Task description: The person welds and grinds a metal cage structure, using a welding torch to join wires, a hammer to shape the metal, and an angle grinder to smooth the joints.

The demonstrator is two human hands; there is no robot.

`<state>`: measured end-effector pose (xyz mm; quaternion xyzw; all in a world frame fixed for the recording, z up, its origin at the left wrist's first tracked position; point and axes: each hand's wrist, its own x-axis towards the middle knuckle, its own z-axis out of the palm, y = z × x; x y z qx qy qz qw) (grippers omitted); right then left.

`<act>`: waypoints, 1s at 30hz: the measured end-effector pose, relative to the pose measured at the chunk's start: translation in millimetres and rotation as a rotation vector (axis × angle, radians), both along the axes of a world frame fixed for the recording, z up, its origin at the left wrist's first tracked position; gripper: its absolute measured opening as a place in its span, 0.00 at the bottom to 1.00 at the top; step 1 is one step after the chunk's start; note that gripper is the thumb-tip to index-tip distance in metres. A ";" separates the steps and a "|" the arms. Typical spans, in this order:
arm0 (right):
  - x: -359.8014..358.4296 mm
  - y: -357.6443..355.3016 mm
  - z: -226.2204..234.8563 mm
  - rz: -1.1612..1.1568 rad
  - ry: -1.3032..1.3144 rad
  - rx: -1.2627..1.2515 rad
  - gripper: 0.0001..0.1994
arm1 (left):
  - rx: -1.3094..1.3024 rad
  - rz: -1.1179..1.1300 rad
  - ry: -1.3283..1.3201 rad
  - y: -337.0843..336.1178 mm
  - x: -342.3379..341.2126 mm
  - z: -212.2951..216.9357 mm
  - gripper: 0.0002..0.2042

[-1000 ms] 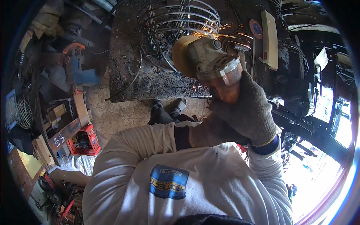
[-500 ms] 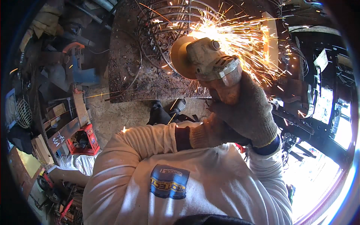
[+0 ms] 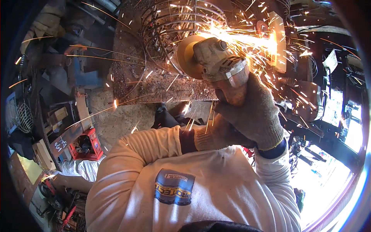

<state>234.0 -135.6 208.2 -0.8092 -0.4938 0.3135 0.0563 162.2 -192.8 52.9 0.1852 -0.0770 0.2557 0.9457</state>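
My right hand [image 3: 258, 112], in a grey-brown knit glove, is wrapped round the body of a worn angle grinder [image 3: 220, 62]. Close under it, my left hand [image 3: 217, 133] in a similar glove closes on the grinder's rear part; most of its fingers are hidden by the right hand. The grinder's yellowish disc [image 3: 188, 58] meets the lower side of a bundle of bent metal rods [image 3: 185, 17]. Bright sparks [image 3: 247, 38] spray from the contact, mainly rightward, and hide the exact cut spot.
The rods lie on a rusty, debris-strewn metal table [image 3: 162, 89]. An upright light-coloured board [image 3: 277, 42] stands in the spark stream. Far left are a blue metal piece [image 3: 85, 77] and a red crate [image 3: 86, 145] with things in it. Dark metal frames [image 3: 336, 116] stand at right.
Sparks now fly wider, with streaks reaching the left side and over my arms. The grinder and both hands have barely moved. A reddish round piece shows beside the board.
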 end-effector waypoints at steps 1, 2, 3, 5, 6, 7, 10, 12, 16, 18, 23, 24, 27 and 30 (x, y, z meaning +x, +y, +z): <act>2.0 -1.2 -3.5 0.007 0.004 0.014 0.35 | 0.040 -0.019 0.074 0.7 -1.9 -3.4 0.33; 1.4 -1.4 -3.4 0.007 0.005 0.013 0.35 | 0.231 0.056 0.074 1.2 -2.3 -7.4 0.32; 0.3 -2.9 -2.6 0.002 0.009 0.008 0.36 | 0.331 0.092 0.074 3.0 -3.0 -7.3 0.31; -1.9 -4.9 2.1 -0.023 0.110 0.049 0.36 | 0.284 0.067 0.038 5.9 -4.2 -5.0 0.30; -0.9 -5.6 0.8 -0.027 0.110 0.047 0.36 | 0.135 -0.003 0.002 8.0 -5.2 0.4 0.30; 0.8 -6.5 -2.0 -0.011 0.068 0.070 0.36 | -0.015 -0.073 -0.033 10.1 -6.1 5.8 0.29; 0.2 -4.4 -3.8 0.010 0.035 0.092 0.36 | -0.310 -0.201 -0.099 11.0 -6.8 8.1 0.28; -0.7 -4.2 -4.1 0.013 0.040 0.091 0.36 | -0.443 -0.243 -0.183 2.5 -5.5 -6.3 0.29; 0.8 -6.7 -6.1 -0.029 0.041 0.043 0.36 | -0.356 -0.236 -0.133 2.8 -7.9 -10.2 0.30; 0.4 -8.4 -7.7 -0.009 0.102 0.144 0.36 | -0.302 -0.224 -0.091 8.3 -10.8 -4.9 0.30; -1.5 -8.1 -10.7 0.013 0.058 0.132 0.39 | -0.231 -0.212 -0.062 12.2 -7.7 0.0 0.30; -2.6 -7.7 -9.1 0.013 0.054 0.124 0.40 | -0.223 -0.215 -0.056 12.4 -7.8 0.5 0.30; 0.5 -14.2 -17.8 0.004 0.095 0.206 0.41 | -0.213 -0.215 -0.046 12.8 -10.2 2.6 0.31; 0.8 -14.4 -16.8 -0.001 0.122 0.175 0.40 | -0.215 -0.211 -0.046 13.5 -11.1 2.6 0.31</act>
